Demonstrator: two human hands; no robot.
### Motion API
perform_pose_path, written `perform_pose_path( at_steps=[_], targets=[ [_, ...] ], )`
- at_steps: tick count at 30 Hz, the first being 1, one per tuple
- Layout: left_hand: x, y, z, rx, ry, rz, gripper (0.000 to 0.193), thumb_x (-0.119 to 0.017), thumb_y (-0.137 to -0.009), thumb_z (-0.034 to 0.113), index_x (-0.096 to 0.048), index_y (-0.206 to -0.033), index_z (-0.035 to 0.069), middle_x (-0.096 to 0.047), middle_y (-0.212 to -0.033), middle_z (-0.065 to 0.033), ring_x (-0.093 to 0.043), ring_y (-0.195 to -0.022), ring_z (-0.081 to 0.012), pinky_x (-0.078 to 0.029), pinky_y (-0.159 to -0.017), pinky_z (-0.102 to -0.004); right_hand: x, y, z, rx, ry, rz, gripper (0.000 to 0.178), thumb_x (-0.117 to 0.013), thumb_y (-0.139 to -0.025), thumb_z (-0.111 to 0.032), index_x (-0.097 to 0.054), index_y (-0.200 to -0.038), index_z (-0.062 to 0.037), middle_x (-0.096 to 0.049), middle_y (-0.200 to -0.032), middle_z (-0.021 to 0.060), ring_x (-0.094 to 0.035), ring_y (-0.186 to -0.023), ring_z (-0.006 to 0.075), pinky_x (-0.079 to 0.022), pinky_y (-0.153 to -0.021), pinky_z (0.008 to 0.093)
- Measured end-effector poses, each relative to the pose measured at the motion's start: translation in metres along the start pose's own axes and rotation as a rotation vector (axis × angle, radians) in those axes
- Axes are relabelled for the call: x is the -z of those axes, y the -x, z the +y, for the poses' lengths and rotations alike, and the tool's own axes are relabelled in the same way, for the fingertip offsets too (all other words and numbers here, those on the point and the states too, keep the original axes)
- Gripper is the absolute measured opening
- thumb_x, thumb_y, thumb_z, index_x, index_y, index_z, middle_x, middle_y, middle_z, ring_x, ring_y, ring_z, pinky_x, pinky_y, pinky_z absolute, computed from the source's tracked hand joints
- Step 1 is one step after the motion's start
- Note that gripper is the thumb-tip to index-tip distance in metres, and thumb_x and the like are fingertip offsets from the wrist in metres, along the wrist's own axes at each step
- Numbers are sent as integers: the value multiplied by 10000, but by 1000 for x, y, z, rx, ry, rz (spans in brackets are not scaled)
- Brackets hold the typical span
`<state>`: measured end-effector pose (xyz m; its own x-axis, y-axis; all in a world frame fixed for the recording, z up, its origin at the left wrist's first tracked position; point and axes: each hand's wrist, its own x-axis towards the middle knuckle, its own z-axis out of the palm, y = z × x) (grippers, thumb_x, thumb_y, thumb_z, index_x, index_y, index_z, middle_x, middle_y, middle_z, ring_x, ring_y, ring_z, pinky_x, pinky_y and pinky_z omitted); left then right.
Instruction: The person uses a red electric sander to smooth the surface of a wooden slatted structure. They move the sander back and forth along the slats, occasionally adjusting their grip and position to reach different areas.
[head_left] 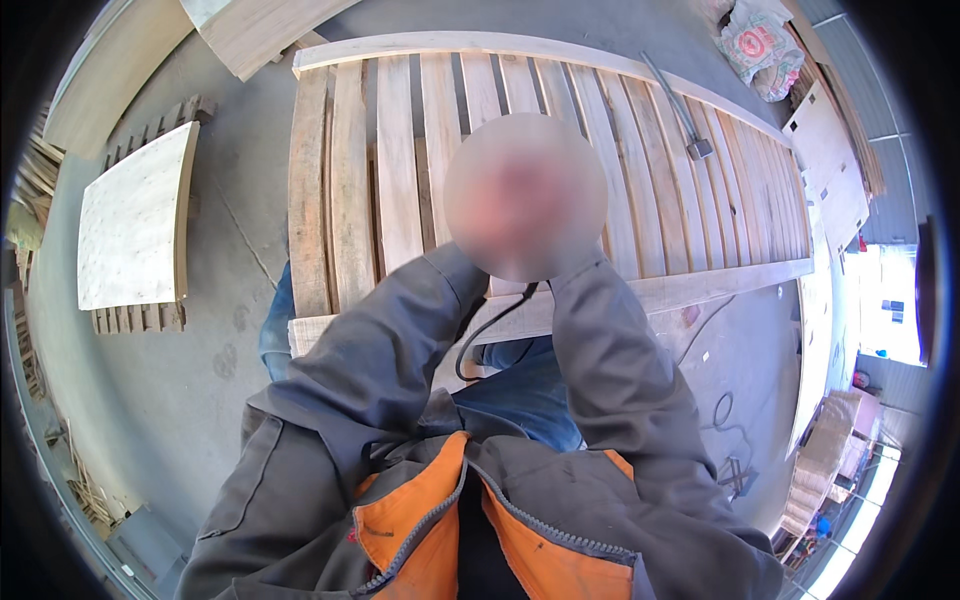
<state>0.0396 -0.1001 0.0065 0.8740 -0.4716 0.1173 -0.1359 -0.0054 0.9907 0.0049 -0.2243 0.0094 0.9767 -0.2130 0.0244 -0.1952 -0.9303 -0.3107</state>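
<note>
A workshop's concrete floor (235, 370) surrounds the slatted wooden frame (350, 180), which lies beneath the wearer's hands. The left hand (500, 205) and right hand (550, 205) are together over its slats, too blurred to tell whether either is spread or gripping anything. Good handling here probably means steady wrists and keeping the black cord (488, 325), which crosses the frame's near rail (690, 290), from snagging. The hammer-like tool (700, 149) on the frame's right half reaches its far rail (430, 42). Left of the frame, a strip of floor separates it from the plywood panel (135, 220).
</note>
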Motion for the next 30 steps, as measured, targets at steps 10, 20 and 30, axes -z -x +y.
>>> perform_pose_path(
  at_steps=[10,20,30],
  targets=[
    [-31,36,-12,-116,9,-48,433,-747,-984,334,-690,-1284,27,-654,-1237,-222,-658,-1145,-344,-541,-995,-436,-5,55,12,-141,-128,106,301,-679,-933,-402,-743,-1119,-174,-676,-1145,174,-639,-1119,405,-538,-932,531],
    [9,57,14,-152,71,27,362,-742,-1000,249,-695,-1269,12,-657,-1255,-207,-645,-1195,-329,-523,-1041,-428,11,52,-26,101,-26,73,312,-661,-917,-348,-717,-1157,-156,-705,-1101,131,-665,-1061,352,-556,-926,469],
    [99,83,-21,-191,101,43,404,-705,-1021,215,-665,-1360,-2,-712,-1232,-136,-665,-1123,-182,-536,-994,-334,-68,35,-68,260,-144,181,466,-776,-902,-343,-689,-1324,-164,-618,-1401,145,-615,-1286,330,-562,-1032,454]
  ],
)
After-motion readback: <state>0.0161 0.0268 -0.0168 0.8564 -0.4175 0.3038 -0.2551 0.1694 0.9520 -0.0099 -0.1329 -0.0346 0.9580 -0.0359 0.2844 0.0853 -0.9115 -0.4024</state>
